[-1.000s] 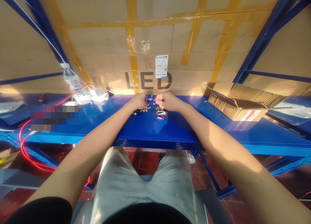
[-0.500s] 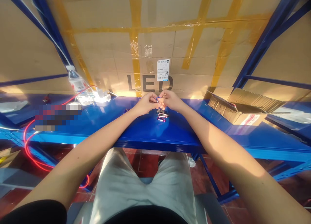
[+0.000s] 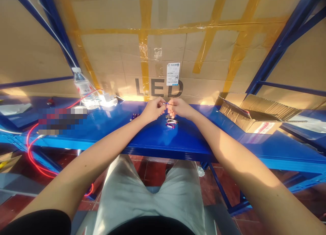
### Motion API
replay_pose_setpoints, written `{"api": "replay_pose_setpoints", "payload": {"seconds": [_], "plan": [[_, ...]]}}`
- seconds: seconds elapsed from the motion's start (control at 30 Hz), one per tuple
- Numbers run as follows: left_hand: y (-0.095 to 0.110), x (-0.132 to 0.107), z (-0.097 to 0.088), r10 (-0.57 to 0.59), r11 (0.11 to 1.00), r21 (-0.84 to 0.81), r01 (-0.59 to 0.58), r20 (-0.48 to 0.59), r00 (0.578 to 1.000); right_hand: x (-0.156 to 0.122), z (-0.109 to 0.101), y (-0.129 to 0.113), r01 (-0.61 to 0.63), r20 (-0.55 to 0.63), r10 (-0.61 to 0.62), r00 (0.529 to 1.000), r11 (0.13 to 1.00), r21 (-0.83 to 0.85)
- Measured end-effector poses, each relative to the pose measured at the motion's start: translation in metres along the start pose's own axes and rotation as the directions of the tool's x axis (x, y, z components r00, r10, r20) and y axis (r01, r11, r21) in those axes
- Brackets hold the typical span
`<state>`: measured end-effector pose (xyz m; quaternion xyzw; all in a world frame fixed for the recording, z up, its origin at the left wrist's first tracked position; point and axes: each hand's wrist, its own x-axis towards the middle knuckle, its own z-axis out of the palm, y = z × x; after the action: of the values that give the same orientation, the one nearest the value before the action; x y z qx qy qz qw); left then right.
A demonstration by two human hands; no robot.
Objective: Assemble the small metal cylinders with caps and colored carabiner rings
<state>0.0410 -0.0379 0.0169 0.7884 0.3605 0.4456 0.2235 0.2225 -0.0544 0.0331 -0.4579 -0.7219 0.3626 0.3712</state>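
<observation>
My left hand and my right hand meet above the blue table, fingertips almost touching. Between their pinched fingers runs a small, thin blue piece, mostly covered; its exact kind cannot be made out. Just below the right fingers lies a little heap of shiny metal pieces, silver with a pinkish-purple one at the front, looking like small clips. Left of my left hand, several small dark purple pieces rest on the table, partly behind the forearm.
An open cardboard box stands on the right of the table. At the left are a water bottle, a white power strip, a red cable and a blurred-out object. A large taped carton rises behind.
Both hands keep their pinch on the blue piece; my fingers have shifted slightly and less of its curve shows. The view has moved a little, so more of the purple pieces show.
</observation>
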Motion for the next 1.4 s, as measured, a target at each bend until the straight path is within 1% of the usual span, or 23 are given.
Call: {"api": "replay_pose_setpoints", "payload": {"seconds": [0.03, 0.1, 0.17, 0.2, 0.27, 0.33, 0.4, 0.47, 0.53, 0.67, 0.7, 0.77, 0.83, 0.97, 1.17, 1.4], "plan": [[0.000, 0.000, -0.001, 0.000, 1.000, 0.003, 0.000, 0.003, 1.000, 0.001, 0.000, 0.002, 0.025, -0.009, -0.025, 1.000, 0.997, -0.070], [0.000, 0.000, -0.002, -0.006, 1.000, 0.011, 0.006, 0.006, 1.000, 0.002, -0.001, 0.004, 0.122, -0.032, -0.134, 0.990, 0.961, -0.247], [0.001, 0.001, -0.003, -0.021, 1.000, 0.017, 0.021, 0.012, 1.000, 0.002, -0.002, 0.005, 0.231, -0.030, -0.267, 0.963, 0.880, -0.416], [0.001, 0.001, -0.004, -0.031, 0.999, 0.017, 0.031, 0.016, 0.999, 0.002, -0.003, 0.006, 0.268, -0.016, -0.312, 0.950, 0.839, -0.474], [0.001, 0.001, -0.004, -0.045, 0.999, 0.013, 0.045, 0.019, 0.999, 0.002, -0.004, 0.005, 0.305, 0.023, -0.346, 0.938, 0.792, -0.529], [0.000, 0.001, -0.004, -0.047, 0.999, 0.009, 0.046, 0.021, 0.999, 0.001, -0.005, 0.004, 0.320, 0.057, -0.345, 0.937, 0.780, -0.538], [-0.002, 0.002, -0.004, -0.030, 1.000, 0.007, 0.029, 0.024, 0.999, 0.001, -0.006, 0.004, 0.314, 0.057, -0.338, 0.939, 0.781, -0.540], [-0.005, 0.002, -0.004, -0.005, 1.000, 0.005, 0.005, 0.024, 1.000, 0.001, -0.005, 0.004, 0.294, 0.033, -0.328, 0.944, 0.792, -0.535], [-0.007, 0.003, -0.005, 0.003, 1.000, 0.001, -0.003, 0.024, 1.000, 0.001, -0.004, 0.003, 0.266, 0.010, -0.301, 0.954, 0.827, -0.495], [-0.010, 0.005, -0.004, -0.003, 1.000, 0.014, 0.003, 0.026, 1.000, -0.002, -0.003, 0.000, 0.141, 0.004, -0.146, 0.989, 0.942, -0.304], [-0.010, 0.005, -0.004, 0.002, 1.000, 0.018, -0.002, 0.024, 1.000, -0.002, -0.003, 0.000, 0.115, 0.007, -0.117, 0.993, 0.961, -0.252], [-0.011, 0.005, -0.004, 0.016, 1.000, 0.023, -0.017, 0.020, 1.000, -0.003, -0.002, -0.001, 0.096, 0.007, -0.096, 0.995, 0.981, -0.168], [-0.011, 0.005, -0.004, 0.026, 0.999, 0.031, -0.027, 0.021, 0.999, -0.003, -0.002, -0.002, 0.090, 0.000, -0.090, 0.996, 0.988, -0.125], [-0.008, 0.003, -0.004, 0.033, 0.998, 0.061, -0.034, 0.027, 0.999, -0.004, 0.000, -0.003, 0.066, -0.014, -0.068, 0.998, 0.991, -0.117], [-0.007, 0.002, -0.005, 0.053, 0.993, 0.102, -0.055, 0.016, 0.998, -0.003, -0.001, -0.002, 0.060, 0.011, -0.060, 0.998, 0.992, -0.108], [-0.011, 0.003, -0.006, 0.070, 0.993, 0.093, -0.072, 0.024, 0.997, -0.004, -0.002, 0.000, 0.031, 0.053, -0.030, 0.998, 0.999, -0.010]]}}
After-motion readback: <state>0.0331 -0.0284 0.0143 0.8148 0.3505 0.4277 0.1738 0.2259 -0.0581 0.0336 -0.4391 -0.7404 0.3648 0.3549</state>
